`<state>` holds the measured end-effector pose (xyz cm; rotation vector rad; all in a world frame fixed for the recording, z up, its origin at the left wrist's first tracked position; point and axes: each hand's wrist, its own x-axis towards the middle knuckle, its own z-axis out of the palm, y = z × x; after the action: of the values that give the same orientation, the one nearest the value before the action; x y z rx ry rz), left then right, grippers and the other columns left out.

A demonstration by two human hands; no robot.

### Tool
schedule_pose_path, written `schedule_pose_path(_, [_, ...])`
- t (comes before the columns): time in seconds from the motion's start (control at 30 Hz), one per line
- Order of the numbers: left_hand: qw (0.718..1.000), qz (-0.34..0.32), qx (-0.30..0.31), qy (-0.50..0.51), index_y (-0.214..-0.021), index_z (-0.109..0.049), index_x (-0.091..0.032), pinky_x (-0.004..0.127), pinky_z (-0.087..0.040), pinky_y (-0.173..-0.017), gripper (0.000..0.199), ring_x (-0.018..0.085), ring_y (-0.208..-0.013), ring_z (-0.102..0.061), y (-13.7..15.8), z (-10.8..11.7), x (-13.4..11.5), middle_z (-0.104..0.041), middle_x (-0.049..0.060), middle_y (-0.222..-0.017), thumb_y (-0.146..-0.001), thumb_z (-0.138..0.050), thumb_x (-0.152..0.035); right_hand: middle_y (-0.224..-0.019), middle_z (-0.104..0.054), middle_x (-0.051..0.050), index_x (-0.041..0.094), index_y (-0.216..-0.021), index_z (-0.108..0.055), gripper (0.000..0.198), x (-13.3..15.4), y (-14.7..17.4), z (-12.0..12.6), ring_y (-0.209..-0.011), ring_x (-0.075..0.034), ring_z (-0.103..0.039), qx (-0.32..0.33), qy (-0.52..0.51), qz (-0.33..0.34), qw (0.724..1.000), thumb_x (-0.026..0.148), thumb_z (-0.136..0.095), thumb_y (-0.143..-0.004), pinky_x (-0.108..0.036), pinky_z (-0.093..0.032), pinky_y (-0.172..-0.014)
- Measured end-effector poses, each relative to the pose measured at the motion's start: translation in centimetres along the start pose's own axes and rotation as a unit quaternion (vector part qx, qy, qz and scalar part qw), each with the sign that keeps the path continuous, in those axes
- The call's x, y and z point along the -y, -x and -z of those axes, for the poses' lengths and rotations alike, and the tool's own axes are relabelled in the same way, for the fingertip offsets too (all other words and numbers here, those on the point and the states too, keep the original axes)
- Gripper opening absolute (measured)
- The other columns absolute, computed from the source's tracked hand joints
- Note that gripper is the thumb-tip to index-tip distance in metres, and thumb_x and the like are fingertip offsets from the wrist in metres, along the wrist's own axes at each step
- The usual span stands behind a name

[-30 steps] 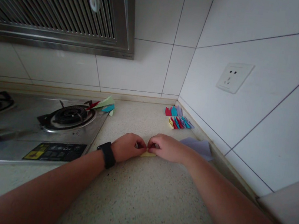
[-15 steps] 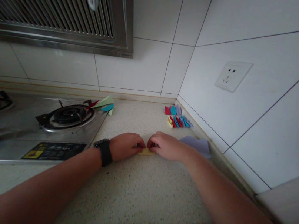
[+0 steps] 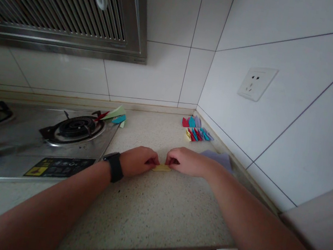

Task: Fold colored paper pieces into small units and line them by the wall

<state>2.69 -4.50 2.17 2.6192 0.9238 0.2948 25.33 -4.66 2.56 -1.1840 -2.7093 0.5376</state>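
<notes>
A small folded strip of yellow paper lies on the speckled countertop. My left hand, with a dark watch at its wrist, pinches the strip's left end. At the right end, the fingers of my right hand are closed on the same paper. Partly hidden behind my right forearm is a sheet of lavender paper. Farther back by the corner sit two rows of small folded paper pieces, one row red, blue and lavender, the other row with yellow too.
To the left is a gas stove with a black burner. Green, blue and red paper scraps lie at its right edge. A range hood hangs above. The tiled right wall carries a socket.
My hands have drawn slightly apart along the yellow strip, so more of its middle shows. The whole view has shifted a little.
</notes>
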Motion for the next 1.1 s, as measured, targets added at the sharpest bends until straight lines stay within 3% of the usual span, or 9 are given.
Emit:
schedule_pose_path(0.37, [0.999,-0.006,0.006,-0.035,-0.087,-0.070,-0.018,0.025,-0.042,-0.068,0.018,0.015,-0.074,-0.059,0.1,0.3,-0.4,-0.067,0.003,-0.081,-0.082,-0.053,-0.020,-0.084,-0.069,-0.004,0.017,-0.083,-0.070,0.019,0.0,0.0,0.1,-0.077,-0.014,-0.061,-0.005,0.015,0.051,0.999,0.006,-0.057,-0.074,-0.023,-0.043,-0.071])
schedule_pose_path(0.87, [0.990,-0.079,0.025,-0.112,-0.093,-0.072,-0.021,0.025,-0.038,-0.066,0.027,0.015,-0.075,-0.057,0.3,0.6,-0.4,-0.062,0.004,-0.081,-0.093,-0.045,-0.023,-0.082,-0.066,-0.004,0.016,-0.082,-0.070,0.017,0.0,0.0,0.2,-0.078,-0.014,-0.060,-0.009,0.034,0.082,0.996,0.007,-0.056,-0.077,-0.024,-0.044,-0.074])
schedule_pose_path(1.0, [0.987,-0.118,0.002,-0.109,-0.104,-0.069,-0.020,0.026,-0.041,-0.075,0.028,0.016,-0.086,-0.057,0.6,0.7,0.1,-0.064,0.006,-0.092,-0.095,-0.042,-0.024,-0.084,-0.065,-0.005,0.016,-0.083,-0.068,0.015,-0.3,0.1,0.3,-0.081,-0.015,-0.059,-0.042,0.040,0.087,0.995,0.007,-0.057,-0.079,-0.026,-0.043,-0.077])
schedule_pose_path(1.1, [0.987,-0.105,-0.039,-0.118,-0.103,-0.069,-0.019,0.028,-0.041,-0.078,0.028,0.017,-0.090,-0.056,0.8,0.8,0.5,-0.065,0.006,-0.094,-0.095,-0.044,-0.030,-0.084,-0.064,-0.005,0.016,-0.084,-0.067,0.013,-0.6,0.1,0.6,-0.083,-0.016,-0.058,-0.095,0.053,0.094,0.990,0.008,-0.057,-0.080,-0.027,-0.043,-0.078])
